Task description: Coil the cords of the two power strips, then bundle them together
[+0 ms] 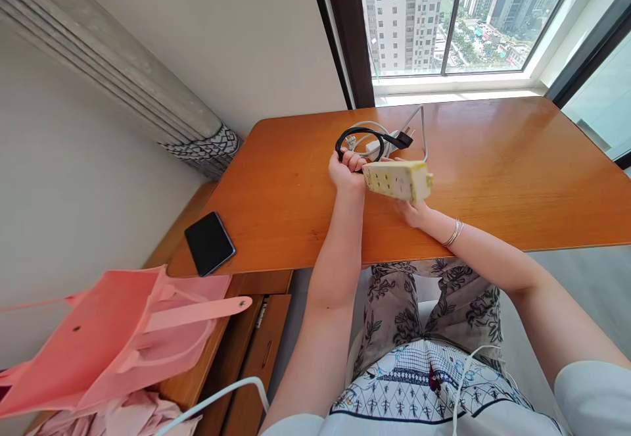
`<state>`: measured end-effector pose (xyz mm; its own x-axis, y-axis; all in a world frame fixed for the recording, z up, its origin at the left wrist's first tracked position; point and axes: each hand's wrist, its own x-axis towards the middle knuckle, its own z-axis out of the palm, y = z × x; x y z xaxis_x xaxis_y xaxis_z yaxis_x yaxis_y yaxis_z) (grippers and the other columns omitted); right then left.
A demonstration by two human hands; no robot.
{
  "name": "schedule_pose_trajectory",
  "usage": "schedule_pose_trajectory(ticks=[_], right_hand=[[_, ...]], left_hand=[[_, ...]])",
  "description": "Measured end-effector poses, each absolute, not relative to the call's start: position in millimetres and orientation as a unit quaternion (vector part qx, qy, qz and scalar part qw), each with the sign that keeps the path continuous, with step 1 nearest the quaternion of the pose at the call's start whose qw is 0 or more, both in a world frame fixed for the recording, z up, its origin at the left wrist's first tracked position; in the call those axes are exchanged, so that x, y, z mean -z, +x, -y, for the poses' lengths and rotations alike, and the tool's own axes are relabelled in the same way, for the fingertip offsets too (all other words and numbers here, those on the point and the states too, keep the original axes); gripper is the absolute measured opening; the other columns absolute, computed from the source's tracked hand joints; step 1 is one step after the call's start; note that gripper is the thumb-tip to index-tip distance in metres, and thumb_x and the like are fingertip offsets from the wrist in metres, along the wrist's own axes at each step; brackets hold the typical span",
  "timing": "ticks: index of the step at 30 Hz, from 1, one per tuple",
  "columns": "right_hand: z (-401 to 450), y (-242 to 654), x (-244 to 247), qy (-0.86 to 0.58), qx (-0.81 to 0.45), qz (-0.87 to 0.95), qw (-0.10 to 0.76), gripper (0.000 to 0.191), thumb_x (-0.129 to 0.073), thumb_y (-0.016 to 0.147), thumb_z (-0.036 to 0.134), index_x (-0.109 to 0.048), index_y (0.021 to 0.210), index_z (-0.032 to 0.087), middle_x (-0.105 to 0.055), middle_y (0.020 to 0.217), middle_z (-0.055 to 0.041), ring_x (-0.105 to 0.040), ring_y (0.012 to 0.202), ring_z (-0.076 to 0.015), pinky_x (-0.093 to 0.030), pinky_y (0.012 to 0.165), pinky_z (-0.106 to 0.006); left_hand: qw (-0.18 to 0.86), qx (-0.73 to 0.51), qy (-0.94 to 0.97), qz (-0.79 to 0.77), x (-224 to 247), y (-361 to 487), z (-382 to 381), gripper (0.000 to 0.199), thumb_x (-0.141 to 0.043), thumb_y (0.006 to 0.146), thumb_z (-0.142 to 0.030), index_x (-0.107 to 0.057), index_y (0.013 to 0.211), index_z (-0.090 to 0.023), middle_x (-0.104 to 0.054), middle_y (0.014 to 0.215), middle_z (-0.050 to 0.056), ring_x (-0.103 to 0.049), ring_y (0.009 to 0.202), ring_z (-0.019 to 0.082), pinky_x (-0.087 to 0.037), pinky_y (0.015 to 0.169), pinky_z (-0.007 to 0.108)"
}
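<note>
my left hand point(347, 169) is closed around a black cord point(379, 135); my right hand point(413, 213) grips the power strip point(391, 180) from below, over the table point(290, 193), just beside my left.

Power strip point(392, 180) over the desk point(493, 186), device point(210, 243) on its left end, bag point(111, 334) farther left, window point(414, 25) behind.

Both arms point(332, 265) extend forward, left fingers point(353, 160) curled, right hand point(412, 212) partly hidden.
</note>
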<state>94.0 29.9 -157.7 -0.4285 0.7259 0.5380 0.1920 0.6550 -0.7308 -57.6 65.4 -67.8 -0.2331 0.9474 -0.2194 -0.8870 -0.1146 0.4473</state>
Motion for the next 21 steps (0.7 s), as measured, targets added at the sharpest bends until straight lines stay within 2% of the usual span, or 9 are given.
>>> schedule_pose_trajectory(ticks=[2, 4, 8, 12, 15, 21], right_hand=[[-28.5, 88.6, 157.1, -0.321, -0.383, 0.700, 0.510, 0.083, -0.021, 0.090, 0.083, -0.037, 0.148, 0.026, -0.045, 0.152, -0.0177, -0.049, 0.139, -0.0296, -0.048, 0.113, -0.054], [-28.9, 85.1, 151.9, -0.333, -0.442, 0.616, 0.560, 0.084, -0.030, 0.088, 0.086, -0.036, 0.146, 0.026, -0.050, 0.148, -0.0168, -0.052, 0.135, -0.0292, -0.052, 0.108, -0.054], [-34.9, 88.7, 133.0, -0.361, -0.487, 0.545, 0.579, 0.083, -0.052, 0.082, 0.082, -0.037, 0.143, 0.028, -0.054, 0.143, -0.0143, -0.052, 0.135, -0.0282, -0.056, 0.104, -0.050], [-48.3, 103.0, 121.0, -0.367, -0.472, 0.544, 0.589, 0.075, -0.066, 0.080, 0.070, -0.042, 0.137, 0.029, -0.055, 0.140, -0.0123, -0.046, 0.141, -0.0284, -0.048, 0.115, -0.050], [-61.3, 115.4, 120.2, -0.367, -0.433, 0.558, 0.605, 0.071, -0.074, 0.075, 0.062, -0.047, 0.130, 0.027, -0.058, 0.137, -0.0116, -0.049, 0.138, -0.0282, -0.041, 0.120, -0.049], [-74.3, 139.6, 115.7, -0.386, -0.413, 0.581, 0.586, 0.051, -0.067, 0.081, 0.051, -0.053, 0.123, 0.025, -0.063, 0.129, -0.0088, -0.055, 0.129, -0.0278, -0.046, 0.114, -0.049]], left_hand=[[0.606, -0.753, 0.064, -0.248, 69.8, -56.9, -66.8, 0.043, -0.021, 0.106, -0.024, -0.037, 0.067, -0.021, -0.019, 0.040, -0.009, -0.014, 0.031, 0.005, -0.018, 0.034, 0.017], [0.597, -0.757, 0.075, -0.253, 70.7, -54.6, -67.1, 0.043, -0.021, 0.106, -0.026, -0.038, 0.067, -0.021, -0.018, 0.041, -0.009, -0.014, 0.032, 0.006, -0.017, 0.034, 0.018], [0.581, -0.760, 0.099, -0.275, 69.7, -47.3, -64.4, 0.041, -0.026, 0.107, -0.030, -0.040, 0.070, -0.021, -0.018, 0.043, -0.010, -0.015, 0.032, 0.006, -0.018, 0.036, 0.018], [0.581, -0.737, 0.144, -0.314, 68.0, -43.0, -61.2, 0.041, -0.031, 0.108, -0.035, -0.042, 0.071, -0.021, -0.019, 0.045, -0.009, -0.018, 0.033, 0.005, -0.021, 0.037, 0.018], [0.600, -0.722, 0.163, -0.305, 66.7, -39.4, -58.5, 0.040, -0.035, 0.107, -0.038, -0.043, 0.071, -0.021, -0.020, 0.045, -0.009, -0.018, 0.032, 0.005, -0.021, 0.037, 0.017], [0.668, -0.662, 0.192, -0.280, 65.8, -29.2, -52.5, 0.040, -0.031, 0.107, -0.036, -0.043, 0.071, -0.021, -0.020, 0.043, -0.010, -0.018, 0.030, 0.005, -0.020, 0.035, 0.016]])
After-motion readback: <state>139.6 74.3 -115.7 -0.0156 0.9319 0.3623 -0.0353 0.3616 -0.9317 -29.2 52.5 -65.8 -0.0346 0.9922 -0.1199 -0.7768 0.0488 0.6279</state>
